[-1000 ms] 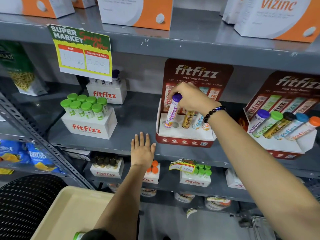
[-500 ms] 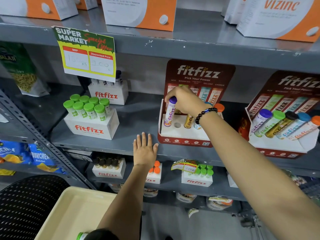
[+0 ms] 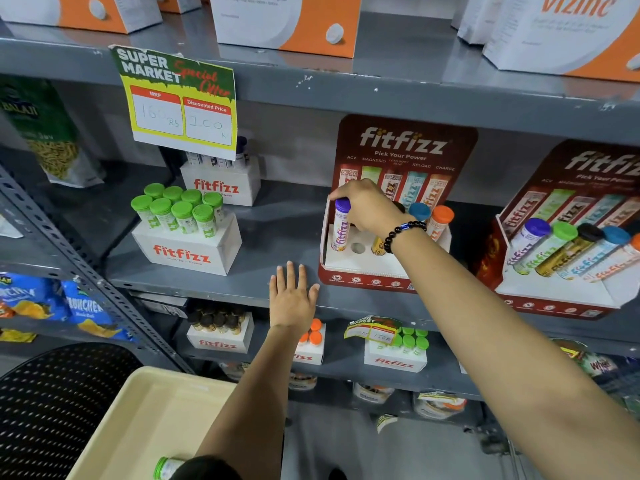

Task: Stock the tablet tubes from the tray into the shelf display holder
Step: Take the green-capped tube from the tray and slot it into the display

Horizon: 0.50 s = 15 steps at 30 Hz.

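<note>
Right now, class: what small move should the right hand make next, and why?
Probably release the purple-capped tube, now seated in the display holder, and fetch the green-capped tube from the tray: one hole beside it is empty.

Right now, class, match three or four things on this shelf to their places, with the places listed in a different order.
1 purple-capped tube
2 left hand
3 green-capped tube
4 orange-capped tube

A in the cream tray
B right end of the display holder
C flat on the shelf edge
D under the right hand, leftmost slot

Pairs: 1-D, 2-C, 3-A, 4-B
</note>
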### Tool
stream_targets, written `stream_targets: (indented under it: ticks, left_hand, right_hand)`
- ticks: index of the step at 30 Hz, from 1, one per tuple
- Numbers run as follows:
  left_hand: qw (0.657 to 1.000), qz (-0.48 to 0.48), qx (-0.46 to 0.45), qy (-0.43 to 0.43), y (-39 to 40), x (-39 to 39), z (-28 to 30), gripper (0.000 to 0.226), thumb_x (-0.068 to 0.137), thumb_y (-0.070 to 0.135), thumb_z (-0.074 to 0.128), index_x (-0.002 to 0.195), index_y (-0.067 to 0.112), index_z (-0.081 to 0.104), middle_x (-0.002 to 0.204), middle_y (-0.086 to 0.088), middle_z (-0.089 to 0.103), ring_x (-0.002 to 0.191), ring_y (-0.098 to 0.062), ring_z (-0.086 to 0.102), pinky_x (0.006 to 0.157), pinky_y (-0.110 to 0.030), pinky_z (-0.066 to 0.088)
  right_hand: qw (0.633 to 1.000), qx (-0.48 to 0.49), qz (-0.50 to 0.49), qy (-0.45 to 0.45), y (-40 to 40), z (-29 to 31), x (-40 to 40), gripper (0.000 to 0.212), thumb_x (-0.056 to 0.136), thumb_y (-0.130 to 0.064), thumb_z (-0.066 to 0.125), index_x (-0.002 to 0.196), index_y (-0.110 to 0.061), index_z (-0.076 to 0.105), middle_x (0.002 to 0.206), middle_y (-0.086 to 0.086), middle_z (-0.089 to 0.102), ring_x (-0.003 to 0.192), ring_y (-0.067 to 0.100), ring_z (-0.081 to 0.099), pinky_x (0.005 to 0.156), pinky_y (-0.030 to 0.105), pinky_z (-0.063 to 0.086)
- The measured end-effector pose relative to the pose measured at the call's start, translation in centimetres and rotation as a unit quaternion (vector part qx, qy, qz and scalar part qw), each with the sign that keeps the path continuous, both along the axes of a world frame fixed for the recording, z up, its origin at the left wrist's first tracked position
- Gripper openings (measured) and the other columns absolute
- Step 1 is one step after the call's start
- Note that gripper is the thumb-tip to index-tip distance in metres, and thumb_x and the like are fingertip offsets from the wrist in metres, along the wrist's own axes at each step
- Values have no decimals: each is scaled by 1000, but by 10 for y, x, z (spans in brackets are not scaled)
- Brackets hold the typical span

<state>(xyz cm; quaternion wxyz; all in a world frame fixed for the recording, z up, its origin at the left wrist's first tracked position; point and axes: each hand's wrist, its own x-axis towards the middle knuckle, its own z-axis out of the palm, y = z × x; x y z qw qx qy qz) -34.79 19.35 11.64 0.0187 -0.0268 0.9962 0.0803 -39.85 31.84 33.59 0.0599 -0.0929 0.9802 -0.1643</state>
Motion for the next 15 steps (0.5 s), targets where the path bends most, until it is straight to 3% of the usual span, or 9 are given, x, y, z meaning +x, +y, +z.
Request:
stream_targets:
  ticks: [6,9,12,15]
  left_hand:
    - [1000,-9,4,-15,-1,1,5,63,96,51,7,149,17,-4,157,-8,-8,142,-28,-12,113,-38,-8]
    - [998,-15,66,-15,-7,5,13,64,97,49,10,149,13,0,157,-9,-6,143,-27,-11,114,-37,-7]
    - [992,14,115,42,-18,31,13,62,99,44,16,148,8,6,157,-12,2,144,-26,-5,115,-35,-4]
    - [983,62,149,90,-31,80,2,67,97,47,16,143,-1,25,152,-20,22,141,-33,16,116,-41,9]
  right_hand:
    - [1000,-6,-2,25,4,-6,4,69,84,10,53,143,-21,34,143,12,42,125,29,48,99,37,46]
    - [994,-21,15,106,2,-3,14,65,85,6,52,142,-19,35,143,8,44,124,26,49,97,36,47]
    - [974,-76,45,206,-9,-8,28,51,90,-6,52,139,-16,42,146,4,43,134,22,40,110,34,35]
    - [962,-110,114,223,-36,-24,48,44,92,-11,50,135,-11,47,145,8,46,135,23,39,113,33,28]
